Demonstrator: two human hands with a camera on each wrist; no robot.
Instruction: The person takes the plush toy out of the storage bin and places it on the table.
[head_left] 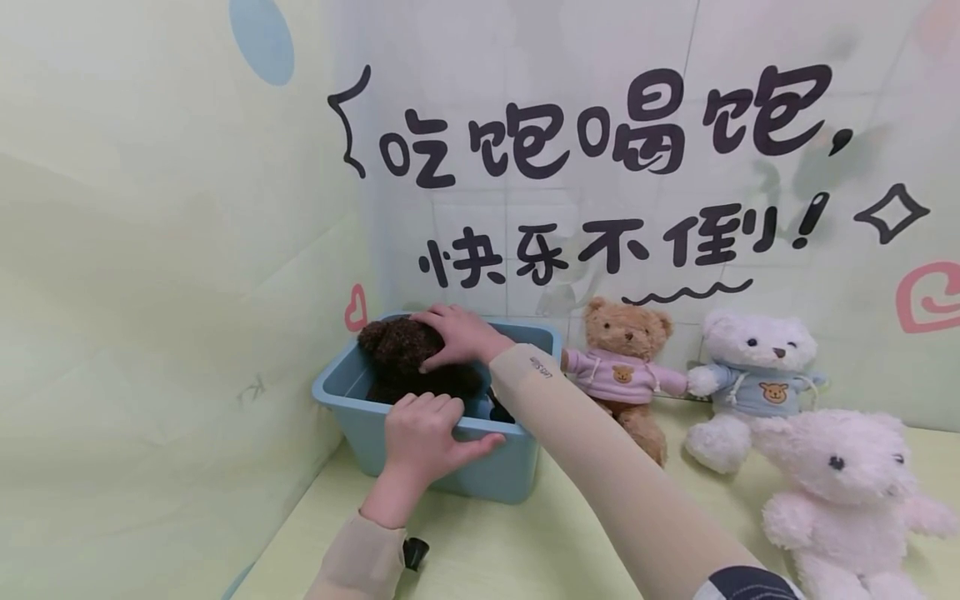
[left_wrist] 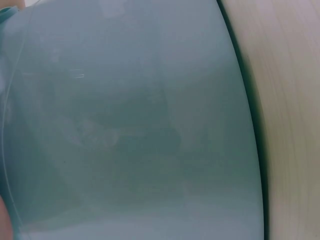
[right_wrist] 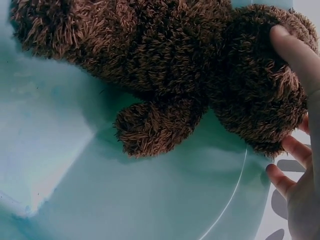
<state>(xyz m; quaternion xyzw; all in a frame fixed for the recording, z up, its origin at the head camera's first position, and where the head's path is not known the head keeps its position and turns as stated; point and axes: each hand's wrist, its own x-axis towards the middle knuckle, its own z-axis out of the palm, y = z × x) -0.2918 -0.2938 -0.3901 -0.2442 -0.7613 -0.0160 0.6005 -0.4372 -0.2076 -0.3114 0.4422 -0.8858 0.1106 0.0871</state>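
A dark brown plush bear lies inside a light blue plastic bin. My right hand reaches over the bin and holds the bear's head. The right wrist view has the thumb on one side of the fluffy head and the fingers at its other edge. With fingers curled over the near rim, my left hand grips the bin, its thumb stretched along the outside. Mostly the bin's smooth outer wall fills the left wrist view.
Right of the bin sit a tan bear in a pink hoodie and a white bear in a blue one. A pale pink plush sits nearer. A lettered wall stands behind; another wall is at left.
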